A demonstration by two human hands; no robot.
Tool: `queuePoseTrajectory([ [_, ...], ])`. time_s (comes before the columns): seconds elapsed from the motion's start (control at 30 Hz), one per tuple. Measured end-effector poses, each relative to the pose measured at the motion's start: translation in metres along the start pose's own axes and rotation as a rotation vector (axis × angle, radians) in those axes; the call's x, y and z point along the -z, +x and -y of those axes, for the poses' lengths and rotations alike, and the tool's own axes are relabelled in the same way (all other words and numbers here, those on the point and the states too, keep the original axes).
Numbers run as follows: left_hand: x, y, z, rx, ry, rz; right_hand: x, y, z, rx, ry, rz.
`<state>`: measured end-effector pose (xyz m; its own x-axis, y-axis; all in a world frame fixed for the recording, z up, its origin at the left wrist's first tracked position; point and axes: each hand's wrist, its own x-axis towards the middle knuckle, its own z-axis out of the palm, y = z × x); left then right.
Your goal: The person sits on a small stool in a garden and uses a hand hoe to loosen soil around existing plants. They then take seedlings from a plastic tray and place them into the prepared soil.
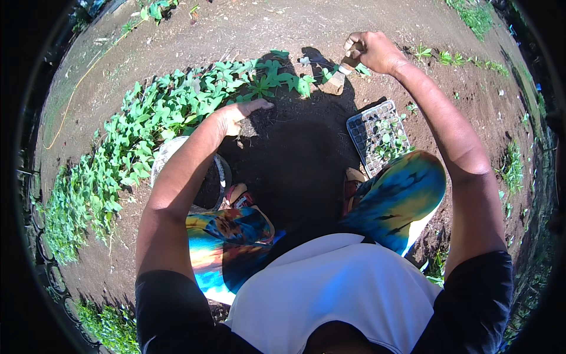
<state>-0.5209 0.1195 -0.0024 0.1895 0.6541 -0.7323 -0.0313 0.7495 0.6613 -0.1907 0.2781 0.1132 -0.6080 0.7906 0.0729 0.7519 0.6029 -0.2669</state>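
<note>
Two hands reach out over the soil [295, 127]: the right hand [377, 54] is curled round the handle of a tool [333, 84], whose blade meets the ground at the far right end of the plants [171, 106]; the left hand [236, 115] is partly spread at their near edge, its grip too shadowed to tell. Open shaded soil runs between it and the left edge of the tray [359, 133], near right. The bucket [167, 150] crowds the near left, under the left forearm.
</note>
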Motion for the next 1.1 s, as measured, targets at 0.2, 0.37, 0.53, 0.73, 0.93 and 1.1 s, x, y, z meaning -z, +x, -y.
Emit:
queuePoseTrajectory([
  [0.2, -0.036, 0.160, 0.078, 0.243, 0.319, -0.414, -0.057, -0.006, -0.059, -0.118, -0.065, 0.006],
  [0.37, -0.028, 0.257, 0.153, -0.001, 0.654, -0.453, -0.072, 0.003, -0.072, -0.029, -0.026, -0.040],
  [0.53, -0.029, 0.271, 0.175, -0.074, 1.084, -0.452, -0.073, 0.010, -0.073, 0.017, -0.031, -0.072],
  [0.73, -0.087, 0.246, 0.162, 0.078, 1.233, -0.421, -0.074, 0.004, -0.086, -0.014, 0.028, -0.091],
  [0.93, -0.105, 0.256, 0.178, 0.046, 1.673, -0.194, -0.071, 0.010, -0.088, -0.088, 0.105, -0.071],
  [1.1, -0.079, 0.258, 0.200, -0.137, 1.597, 0.001, -0.071, 0.019, -0.077, -0.046, 0.017, -0.080],
])
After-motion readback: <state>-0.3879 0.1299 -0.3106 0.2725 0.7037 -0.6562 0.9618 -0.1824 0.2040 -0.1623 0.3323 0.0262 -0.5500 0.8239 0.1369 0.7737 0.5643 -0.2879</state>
